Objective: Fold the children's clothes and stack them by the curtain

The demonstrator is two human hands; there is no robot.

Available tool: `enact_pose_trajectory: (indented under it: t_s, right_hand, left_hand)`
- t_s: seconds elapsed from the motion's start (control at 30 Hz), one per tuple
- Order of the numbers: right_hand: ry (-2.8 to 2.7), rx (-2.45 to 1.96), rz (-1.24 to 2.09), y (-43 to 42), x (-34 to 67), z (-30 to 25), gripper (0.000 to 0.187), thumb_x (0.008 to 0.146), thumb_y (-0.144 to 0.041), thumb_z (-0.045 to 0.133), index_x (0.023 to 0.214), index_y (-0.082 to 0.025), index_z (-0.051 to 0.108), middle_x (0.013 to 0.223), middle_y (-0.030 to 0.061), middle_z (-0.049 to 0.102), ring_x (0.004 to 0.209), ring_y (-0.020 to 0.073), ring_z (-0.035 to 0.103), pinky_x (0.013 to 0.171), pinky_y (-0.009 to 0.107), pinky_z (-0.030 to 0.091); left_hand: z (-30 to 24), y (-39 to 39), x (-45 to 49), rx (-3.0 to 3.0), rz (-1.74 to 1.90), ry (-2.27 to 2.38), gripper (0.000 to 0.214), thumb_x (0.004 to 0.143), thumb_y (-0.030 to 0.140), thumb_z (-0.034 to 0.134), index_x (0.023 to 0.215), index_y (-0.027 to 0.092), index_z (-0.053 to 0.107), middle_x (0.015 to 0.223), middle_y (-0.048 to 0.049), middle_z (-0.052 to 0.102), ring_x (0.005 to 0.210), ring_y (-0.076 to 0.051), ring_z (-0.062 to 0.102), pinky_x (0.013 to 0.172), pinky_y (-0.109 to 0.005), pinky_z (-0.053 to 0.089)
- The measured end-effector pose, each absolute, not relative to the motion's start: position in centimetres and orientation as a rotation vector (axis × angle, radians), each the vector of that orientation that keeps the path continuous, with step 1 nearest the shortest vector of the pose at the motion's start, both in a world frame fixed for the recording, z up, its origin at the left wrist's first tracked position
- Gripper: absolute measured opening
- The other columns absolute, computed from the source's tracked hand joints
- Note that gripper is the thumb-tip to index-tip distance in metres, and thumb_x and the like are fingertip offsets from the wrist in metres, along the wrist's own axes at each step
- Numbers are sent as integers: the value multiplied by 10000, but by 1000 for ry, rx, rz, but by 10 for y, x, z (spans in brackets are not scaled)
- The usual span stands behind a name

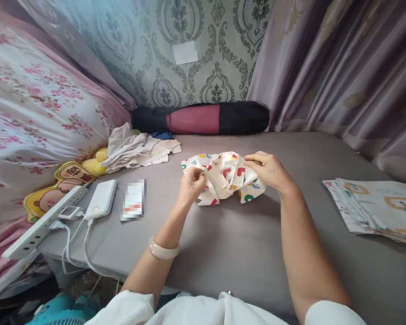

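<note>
A crumpled white cloth garment (227, 174) printed with colourful letter-like shapes rests on the grey bed surface in the middle of the head view. My left hand (191, 181) pinches its left side, thumb and fingers pressed together on the fabric. On the far right side, my right hand (265, 169) grips the garment's upper edge, with its fingertips partly hidden behind the cloth. Folds bunch up between the two hands, and the lower corners hang loosely onto the bed.
A stack of folded printed cloths (375, 207) lies at the right. To the left are crumpled pale cloths (138, 149), a white power bank (101, 198), a blurred small packet (133, 201) and a power strip (50, 221) with cables. A black-and-maroon roll (196, 119) lies along the wall.
</note>
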State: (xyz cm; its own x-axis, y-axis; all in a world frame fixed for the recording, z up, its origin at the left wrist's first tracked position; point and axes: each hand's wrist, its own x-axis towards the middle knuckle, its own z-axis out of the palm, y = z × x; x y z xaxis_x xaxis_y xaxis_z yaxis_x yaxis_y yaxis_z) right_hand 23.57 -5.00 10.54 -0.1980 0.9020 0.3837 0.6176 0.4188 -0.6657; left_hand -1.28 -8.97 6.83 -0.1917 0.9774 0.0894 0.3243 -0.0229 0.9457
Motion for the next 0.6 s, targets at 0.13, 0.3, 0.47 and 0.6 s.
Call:
enact_pose_trajectory:
  t_s: [0.13, 0.3, 0.47, 0.6]
  right_hand:
    - [-1890, -1257, 545, -49, 242, 106, 269, 865, -353, 591, 1007, -230, 784, 919, 42, 683, 785, 179, 634, 751, 315, 488]
    - [-1828, -1186, 529, -53, 239, 113, 268, 861, -415, 614, 949, -223, 780, 945, 55, 695, 823, 194, 645, 744, 320, 508]
    - [-1767, -1231, 514, -54, 234, 117, 289, 899, -435, 555, 915, -203, 728, 879, 66, 726, 765, 200, 655, 689, 316, 514]
    - [-1811, -1255, 704, -56, 235, 117, 346, 904, -490, 540, 870, -193, 715, 812, 59, 731, 712, 191, 654, 619, 293, 514]
  left_hand:
    - [83, -83, -38, 1096, 1367, 1362, 261, 624, 331, 710, 806, 147, 680, 710, -27, 668, 623, -140, 587, 612, -266, 461]
    - [108, -81, -50, 973, 1396, 1295, 309, 532, 324, 806, 760, 152, 687, 686, -18, 668, 587, -117, 573, 559, -233, 437]
    - [118, -80, -43, 1001, 1441, 1305, 221, 594, 286, 764, 747, 168, 656, 617, 23, 602, 516, -85, 498, 480, -198, 350]
    - [118, -79, -39, 1032, 1475, 1257, 193, 637, 276, 717, 774, 170, 632, 669, 17, 620, 574, -104, 547, 542, -210, 409]
